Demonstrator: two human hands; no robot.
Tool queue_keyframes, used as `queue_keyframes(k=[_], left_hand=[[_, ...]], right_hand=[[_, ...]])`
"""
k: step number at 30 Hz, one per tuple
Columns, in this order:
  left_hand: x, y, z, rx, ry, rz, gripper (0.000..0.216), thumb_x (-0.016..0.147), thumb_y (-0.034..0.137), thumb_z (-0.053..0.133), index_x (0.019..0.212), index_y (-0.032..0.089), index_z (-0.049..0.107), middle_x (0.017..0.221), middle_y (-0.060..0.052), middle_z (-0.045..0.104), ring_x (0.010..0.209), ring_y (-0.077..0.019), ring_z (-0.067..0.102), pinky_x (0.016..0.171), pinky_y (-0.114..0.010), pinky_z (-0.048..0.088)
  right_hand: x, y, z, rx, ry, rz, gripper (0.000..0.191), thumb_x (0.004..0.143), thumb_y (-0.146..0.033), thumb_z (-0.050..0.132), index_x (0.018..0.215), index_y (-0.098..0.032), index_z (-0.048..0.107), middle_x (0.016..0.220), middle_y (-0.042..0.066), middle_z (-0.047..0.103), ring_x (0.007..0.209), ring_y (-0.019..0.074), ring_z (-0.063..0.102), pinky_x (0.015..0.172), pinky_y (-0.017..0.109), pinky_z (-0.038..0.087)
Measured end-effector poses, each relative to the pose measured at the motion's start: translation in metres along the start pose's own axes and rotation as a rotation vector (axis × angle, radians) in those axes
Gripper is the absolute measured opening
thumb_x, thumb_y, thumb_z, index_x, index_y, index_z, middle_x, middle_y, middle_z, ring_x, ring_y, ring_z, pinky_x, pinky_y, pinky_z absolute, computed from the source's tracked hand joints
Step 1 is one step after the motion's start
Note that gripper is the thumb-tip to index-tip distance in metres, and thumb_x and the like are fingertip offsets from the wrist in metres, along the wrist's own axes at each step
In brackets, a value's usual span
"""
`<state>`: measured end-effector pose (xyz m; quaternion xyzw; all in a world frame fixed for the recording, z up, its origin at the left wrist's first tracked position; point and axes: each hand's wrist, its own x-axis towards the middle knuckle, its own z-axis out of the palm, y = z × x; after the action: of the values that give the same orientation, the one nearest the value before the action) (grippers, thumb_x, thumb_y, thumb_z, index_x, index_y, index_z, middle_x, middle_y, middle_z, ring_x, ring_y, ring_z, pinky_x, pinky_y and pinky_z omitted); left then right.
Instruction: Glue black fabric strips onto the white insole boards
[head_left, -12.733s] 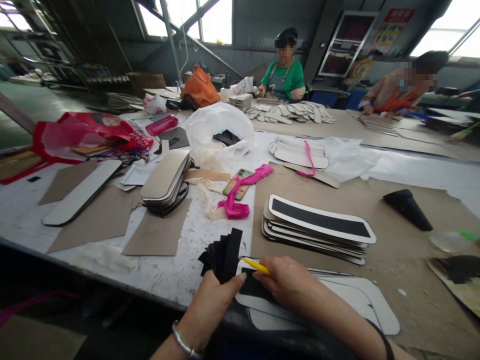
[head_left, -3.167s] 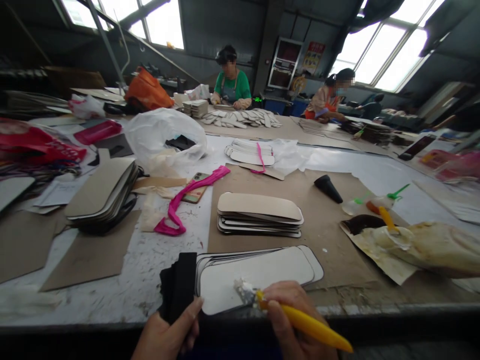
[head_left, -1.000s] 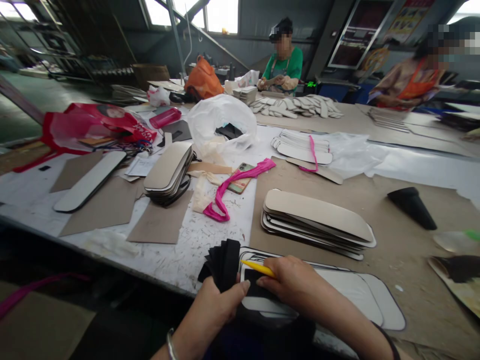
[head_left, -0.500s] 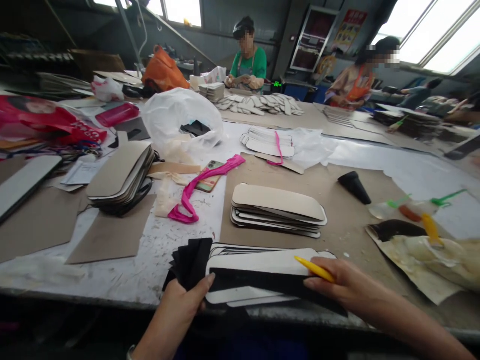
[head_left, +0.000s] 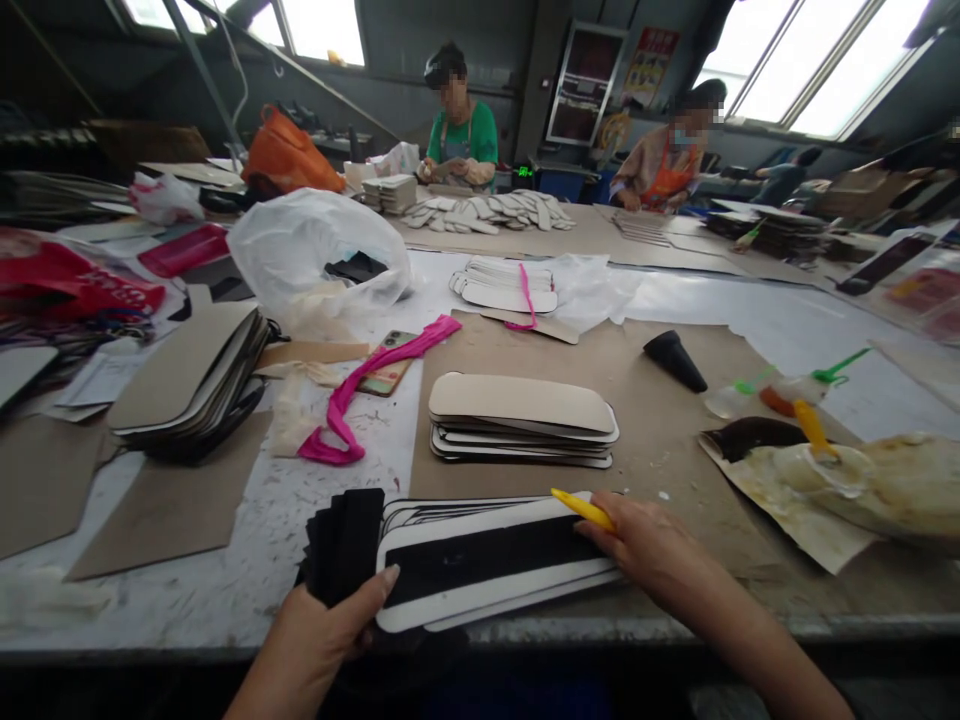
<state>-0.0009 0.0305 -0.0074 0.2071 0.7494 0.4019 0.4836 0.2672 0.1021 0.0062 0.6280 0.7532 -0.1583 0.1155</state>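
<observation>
My left hand (head_left: 319,638) grips a fanned bundle of black strips (head_left: 341,545) at the table's near edge, thumb on the left end of a white board (head_left: 450,605). A black strip (head_left: 487,553) lies along the middle of that board, which tops a low stack. My right hand (head_left: 649,550) rests on the strip's right end, fingers pressing down, with a yellow-handled brush (head_left: 583,510) tucked in it. Behind it sits a stack of beige boards (head_left: 521,418) on brown cardboard (head_left: 660,420).
A second board stack (head_left: 187,380) and pink ribbon (head_left: 360,385) over a phone (head_left: 386,365) lie to the left. Glue-smeared paper (head_left: 840,490), squeeze bottles (head_left: 780,390) and a black cone (head_left: 675,360) are at right. Two other people work at the far side.
The black strip now lies flat on the white board. My right hand slid to its right end, and the view swung right.
</observation>
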Motion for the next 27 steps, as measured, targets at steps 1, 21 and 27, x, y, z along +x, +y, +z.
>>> queue_keyframes(k=[1,21,27], left_hand=[[-0.001,0.001,0.001,-0.017,0.001,-0.015,0.035,0.047,0.042,0.074,0.051,0.016,0.05,0.035,0.003,0.046,0.037,-0.0102,0.04,0.038,-0.022,0.031],[0.009,-0.012,-0.003,0.086,-0.035,-0.017,0.045,0.045,0.055,0.074,0.043,0.016,0.051,0.035,0.0,0.047,0.037,-0.0124,0.041,0.042,-0.025,0.03],[0.013,-0.021,-0.005,0.11,-0.044,0.01,0.049,0.045,0.058,0.072,0.038,0.017,0.047,0.034,0.0,0.044,0.038,-0.0131,0.041,0.044,-0.027,0.031]], right_hand=[[0.001,0.002,0.0,0.012,-0.005,-0.012,0.015,0.086,-0.03,0.045,0.086,-0.02,0.056,0.082,0.009,0.067,0.077,0.0272,0.062,0.064,0.033,0.04],[0.018,0.01,-0.005,0.087,-0.054,-0.072,0.013,0.081,-0.027,0.051,0.082,-0.017,0.059,0.078,0.009,0.067,0.073,0.0233,0.063,0.061,0.026,0.038],[0.014,0.011,-0.005,0.087,0.006,0.058,0.021,0.079,-0.038,0.054,0.078,-0.017,0.06,0.076,0.012,0.067,0.074,0.0279,0.062,0.06,0.03,0.037]])
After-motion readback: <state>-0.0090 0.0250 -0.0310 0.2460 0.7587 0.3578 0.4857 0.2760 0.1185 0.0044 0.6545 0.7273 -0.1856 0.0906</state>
